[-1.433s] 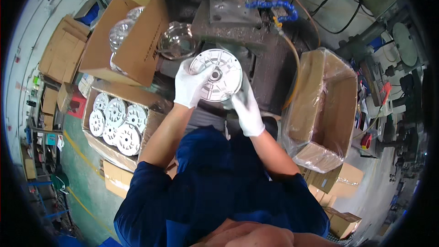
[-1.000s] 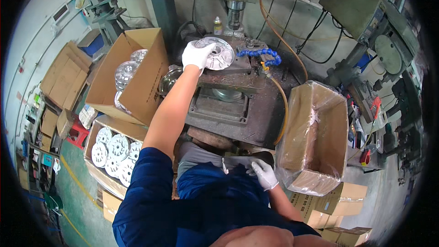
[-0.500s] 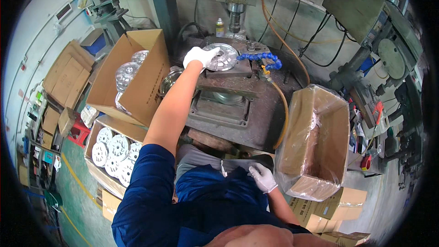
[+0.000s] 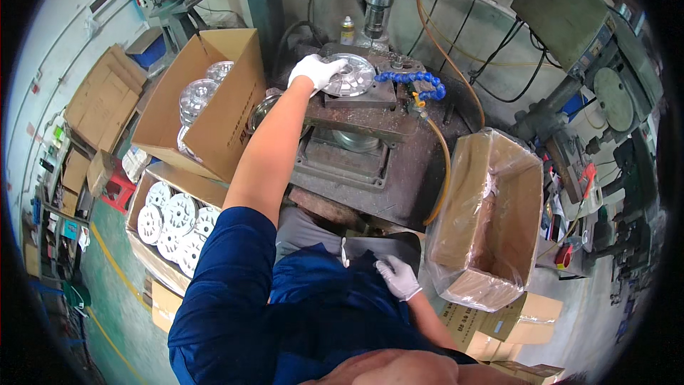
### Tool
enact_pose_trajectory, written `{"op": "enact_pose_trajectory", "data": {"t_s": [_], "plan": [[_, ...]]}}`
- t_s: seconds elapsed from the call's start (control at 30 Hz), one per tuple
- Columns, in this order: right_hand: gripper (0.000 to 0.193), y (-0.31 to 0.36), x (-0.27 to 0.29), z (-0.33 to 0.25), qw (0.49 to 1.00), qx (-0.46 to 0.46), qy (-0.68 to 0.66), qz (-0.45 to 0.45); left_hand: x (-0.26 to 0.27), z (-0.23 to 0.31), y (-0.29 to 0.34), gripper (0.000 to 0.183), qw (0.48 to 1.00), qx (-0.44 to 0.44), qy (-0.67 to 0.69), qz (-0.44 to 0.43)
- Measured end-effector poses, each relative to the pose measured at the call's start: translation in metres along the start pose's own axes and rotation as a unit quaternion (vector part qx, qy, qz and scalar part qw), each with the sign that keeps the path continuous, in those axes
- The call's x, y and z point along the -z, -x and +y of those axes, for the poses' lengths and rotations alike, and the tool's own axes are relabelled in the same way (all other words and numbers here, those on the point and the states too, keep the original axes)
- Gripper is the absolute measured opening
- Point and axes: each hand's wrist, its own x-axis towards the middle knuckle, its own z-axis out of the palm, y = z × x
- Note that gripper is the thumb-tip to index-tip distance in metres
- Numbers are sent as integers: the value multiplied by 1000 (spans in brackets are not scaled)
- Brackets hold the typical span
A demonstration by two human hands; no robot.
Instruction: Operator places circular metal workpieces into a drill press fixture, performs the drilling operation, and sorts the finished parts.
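My left hand (image 4: 314, 72), in a white glove, reaches far forward and grips a shiny round metal disc (image 4: 354, 78) by its left side. The disc is shaped like a small wheel cover and lies on the square block (image 4: 367, 96) of the press fixture. Close to its right side, a blue segmented coolant hose (image 4: 410, 79) points toward it. My right hand (image 4: 399, 278), gloved too, rests on my lap with its fingers loosely stretched out, holding nothing. A shiny metal bowl-like part (image 4: 262, 113) sits left of the fixture, partly behind my left forearm.
At left stand a cardboard box (image 4: 224, 125) of shiny discs and a lower box (image 4: 187, 175) of pale discs. A plastic-lined carton (image 4: 445, 242) stands at right. The press ram (image 4: 377, 14) hangs behind the fixture, near a spray can (image 4: 347, 31). A yellow hose (image 4: 446, 164) curves down the table's right side.
My view has shifted slightly. My left hand stays on the disc, with its fingers farther over the face. My right hand remains on my lap.
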Motion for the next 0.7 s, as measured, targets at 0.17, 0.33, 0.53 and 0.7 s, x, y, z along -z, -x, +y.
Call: {"op": "enact_pose_trajectory", "data": {"t_s": [0.17,0.33,0.53,0.7], "plan": [[39,-11,-19,3,996,22,80,-37,1,1,0,78,1000,2,-15,-8],[40,-23,-37,17,992,-23,95,-74,1,3,3,75,1000,-12,-13,15],[38,-26,-45,42,997,-28,60,-39,3,6,7,77,1000,0,-20,2],[37,-30,-46,54,997,-70,37,-22,2,6,5,77,999,6,-37,16]]}}
